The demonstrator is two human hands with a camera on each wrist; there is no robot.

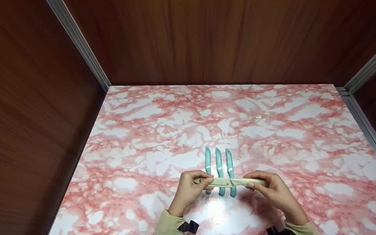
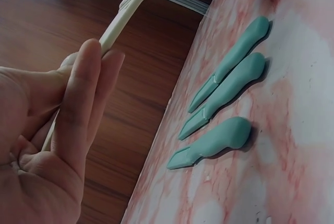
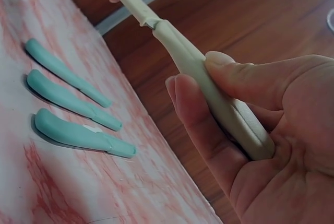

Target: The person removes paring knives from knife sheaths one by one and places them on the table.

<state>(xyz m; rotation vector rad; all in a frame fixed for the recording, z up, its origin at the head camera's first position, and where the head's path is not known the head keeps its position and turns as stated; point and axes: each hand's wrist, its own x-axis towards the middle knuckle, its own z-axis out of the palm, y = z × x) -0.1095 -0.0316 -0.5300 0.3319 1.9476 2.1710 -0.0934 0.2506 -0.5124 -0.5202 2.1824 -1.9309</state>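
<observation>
A cream-coloured knife with a matching sheath (image 1: pixel 220 182) is held level above the table, across the lower part of three teal knives. My left hand (image 1: pixel 189 191) pinches the sheath end between thumb and fingers. On the other side, my right hand (image 1: pixel 276 191) grips the knife's handle (image 3: pixel 193 62), thumb on top and fingers below. A narrow strip of metal blade (image 3: pixel 151 24) shows between sheath and handle in the right wrist view; the rest of the blade is hidden in the sheath.
Three teal sheathed knives, left (image 1: pixel 208 158), middle (image 1: pixel 219 160) and right (image 1: pixel 229 160), lie side by side on the red-and-white marbled table (image 1: pixel 142 130), handles toward me. Brown wood-grain panels (image 1: pixel 207 42) with metal edge strips stand around the table.
</observation>
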